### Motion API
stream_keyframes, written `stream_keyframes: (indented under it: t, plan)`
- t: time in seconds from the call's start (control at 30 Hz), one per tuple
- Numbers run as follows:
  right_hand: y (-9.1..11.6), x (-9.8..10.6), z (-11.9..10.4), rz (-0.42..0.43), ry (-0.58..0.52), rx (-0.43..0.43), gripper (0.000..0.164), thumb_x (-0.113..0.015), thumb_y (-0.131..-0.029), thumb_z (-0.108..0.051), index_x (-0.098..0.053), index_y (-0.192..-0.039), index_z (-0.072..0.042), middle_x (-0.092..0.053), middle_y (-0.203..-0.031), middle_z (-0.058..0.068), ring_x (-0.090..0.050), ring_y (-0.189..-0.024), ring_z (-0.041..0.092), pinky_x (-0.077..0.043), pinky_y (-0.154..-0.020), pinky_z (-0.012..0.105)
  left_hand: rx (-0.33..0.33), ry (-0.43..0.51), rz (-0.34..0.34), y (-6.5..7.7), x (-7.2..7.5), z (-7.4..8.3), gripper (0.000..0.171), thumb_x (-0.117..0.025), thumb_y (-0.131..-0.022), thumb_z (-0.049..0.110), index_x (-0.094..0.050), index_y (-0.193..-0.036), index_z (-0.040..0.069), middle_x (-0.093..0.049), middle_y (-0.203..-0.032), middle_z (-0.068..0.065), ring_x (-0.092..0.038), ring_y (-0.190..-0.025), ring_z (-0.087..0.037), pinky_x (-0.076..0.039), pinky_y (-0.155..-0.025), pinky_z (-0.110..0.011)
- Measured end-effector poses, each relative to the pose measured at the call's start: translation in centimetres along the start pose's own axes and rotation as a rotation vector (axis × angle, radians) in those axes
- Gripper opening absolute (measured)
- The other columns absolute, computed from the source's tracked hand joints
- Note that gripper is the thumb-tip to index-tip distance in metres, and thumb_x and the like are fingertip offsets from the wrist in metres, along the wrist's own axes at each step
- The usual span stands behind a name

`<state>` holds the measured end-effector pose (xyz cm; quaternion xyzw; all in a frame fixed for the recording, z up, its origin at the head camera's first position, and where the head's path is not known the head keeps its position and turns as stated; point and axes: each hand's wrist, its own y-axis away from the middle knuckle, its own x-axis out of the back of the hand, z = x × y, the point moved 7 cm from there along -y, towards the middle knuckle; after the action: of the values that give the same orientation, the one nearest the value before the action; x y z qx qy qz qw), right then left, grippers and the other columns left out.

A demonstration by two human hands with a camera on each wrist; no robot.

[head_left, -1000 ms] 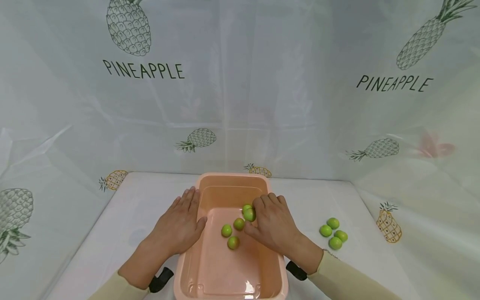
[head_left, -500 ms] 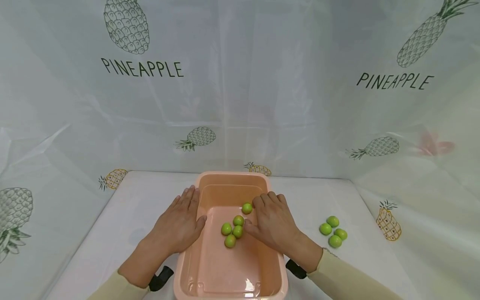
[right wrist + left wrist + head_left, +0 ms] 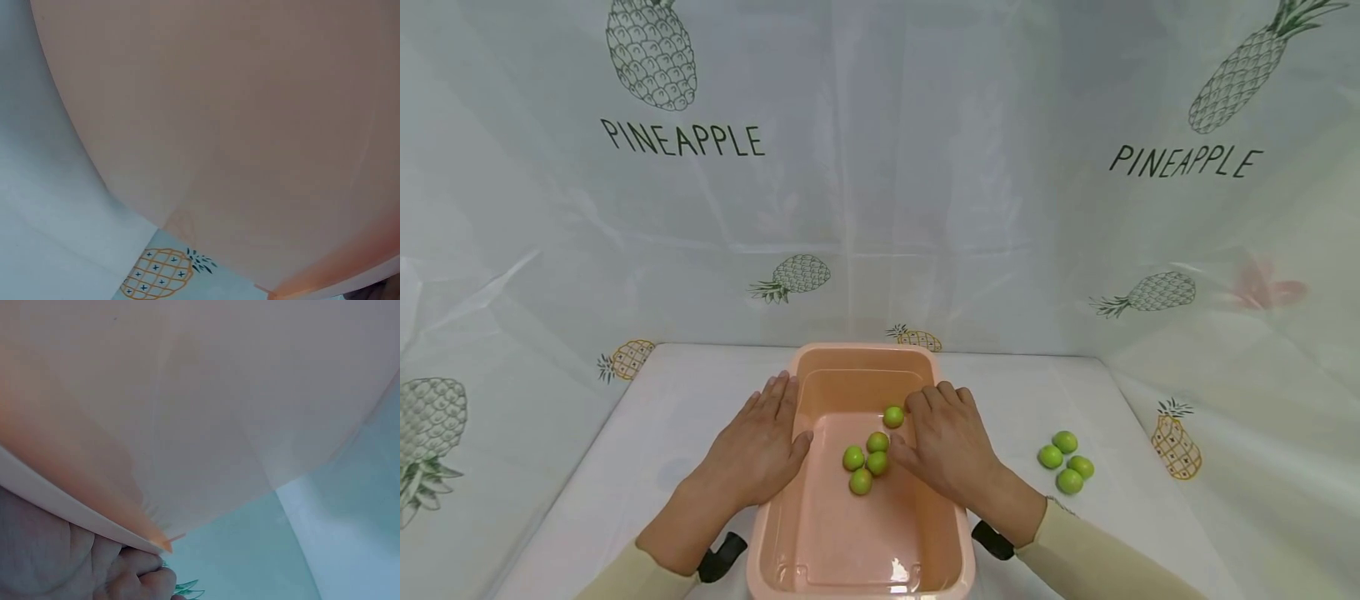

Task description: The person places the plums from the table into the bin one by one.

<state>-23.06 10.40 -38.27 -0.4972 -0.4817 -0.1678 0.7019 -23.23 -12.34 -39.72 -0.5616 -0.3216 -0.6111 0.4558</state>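
Observation:
In the head view, a peach-coloured plastic basin (image 3: 865,533) stands between the hands. My left hand (image 3: 756,446) lies along its left rim, fingers straight and together, thumb over the inner side. Across from it, my right hand (image 3: 947,446) grips the right rim with curled fingers, the thumb inside. Several small round green fruits lie on the basin floor: one (image 3: 893,417) sits beside the right index finger, the others (image 3: 861,482) cluster left of the thumb. The left wrist view shows the palm (image 3: 44,550) against the rim. The right wrist view mostly shows the basin's outer wall (image 3: 219,125).
On the white table (image 3: 1022,400), several more green fruits (image 3: 1069,481) lie grouped to the right of the basin. Behind it hangs a plastic sheet (image 3: 925,208) printed with pineapples. Black straps (image 3: 722,558) show at the wrists.
One green fruit that was beside the right thumb and index finger has come down into the cluster, nudging another slightly left. Both hands and the basin stay in place.

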Motion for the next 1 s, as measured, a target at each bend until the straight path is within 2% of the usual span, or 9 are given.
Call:
stream_keyframes:
  t: [0.33, 0.57, 0.73, 0.9, 1.0]
  plan:
    - [0.3, 1.7, 0.8, 0.200, -0.015, 0.064, 0.024, -0.062, -0.088, -0.032, -0.063, -0.089, -0.007, -0.060, -0.080, 0.004, -0.050, -0.074, 0.025, -0.037, -0.066, 0.037, 0.001, 0.002, -0.002, 0.1, 0.1, 0.0, 0.073, -0.054, -0.108, 0.033, -0.032, -0.158, -0.015, -0.031, -0.166, -0.034, -0.031, -0.156, -0.047, -0.034, -0.124, -0.060]
    - [1.2, 2.9, 4.6, 0.290, 0.005, 0.028, 0.027, -0.060, -0.089, -0.028, -0.065, -0.094, -0.002, -0.060, -0.079, 0.010, -0.053, -0.074, 0.032, -0.040, -0.064, 0.043, 0.003, -0.004, -0.014, 0.0, -0.1, 0.1, 0.073, -0.053, -0.109, 0.034, -0.030, -0.159, -0.014, -0.031, -0.166, -0.033, -0.031, -0.156, -0.047, -0.033, -0.125, -0.059]
    - [2.9, 3.4, 8.4, 0.319, 0.048, 0.006, 0.030, -0.062, -0.088, -0.028, -0.066, -0.096, 0.001, -0.062, -0.080, 0.014, -0.054, -0.075, 0.036, -0.040, -0.063, 0.047, 0.006, 0.000, -0.017, 0.0, -0.1, 0.1, 0.073, -0.053, -0.109, 0.034, -0.030, -0.159, -0.014, -0.030, -0.167, -0.033, -0.030, -0.157, -0.047, -0.033, -0.125, -0.059]
    - [5.4, 2.9, 11.9, 0.266, 0.109, 0.004, 0.036, -0.058, -0.090, -0.031, -0.066, -0.096, 0.003, -0.062, -0.080, 0.016, -0.055, -0.074, 0.038, -0.042, -0.061, 0.049, 0.011, 0.005, -0.021, 0.0, -0.1, 0.1, 0.074, -0.053, -0.109, 0.033, -0.029, -0.159, -0.014, -0.030, -0.167, -0.034, -0.030, -0.157, -0.047, -0.033, -0.125, -0.060]
    - [7.3, 2.3, 13.7, 0.226, 0.165, 0.030, 0.043, -0.050, -0.095, -0.036, -0.065, -0.096, 0.004, -0.061, -0.080, 0.016, -0.054, -0.074, 0.038, -0.042, -0.060, 0.048, 0.013, 0.004, -0.021, 0.0, -0.1, 0.1, 0.074, -0.053, -0.109, 0.034, -0.029, -0.160, -0.014, -0.029, -0.167, -0.034, -0.030, -0.157, -0.047, -0.032, -0.125, -0.059]
